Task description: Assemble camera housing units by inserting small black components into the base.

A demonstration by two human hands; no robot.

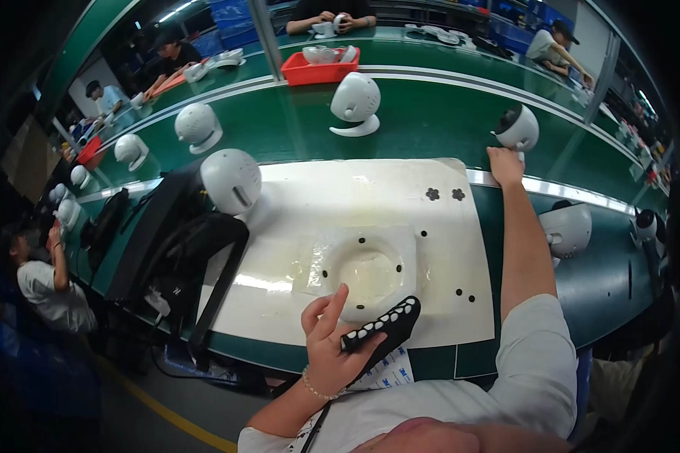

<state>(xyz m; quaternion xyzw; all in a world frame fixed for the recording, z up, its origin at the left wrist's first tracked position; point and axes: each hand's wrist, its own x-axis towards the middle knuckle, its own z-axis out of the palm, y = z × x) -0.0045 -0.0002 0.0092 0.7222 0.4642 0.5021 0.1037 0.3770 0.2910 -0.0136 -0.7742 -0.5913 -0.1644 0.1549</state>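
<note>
While our left hand [331,353] holds a black, white-dotted strip [397,326], our right hand [506,165] touches a white device [523,130], grip unclear.

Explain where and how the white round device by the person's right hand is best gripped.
The white round device is probably best cupped by its rounded shell, coming from the right: the shell bulges that way, while its black face points left. The right hand is low at its near side.
</note>
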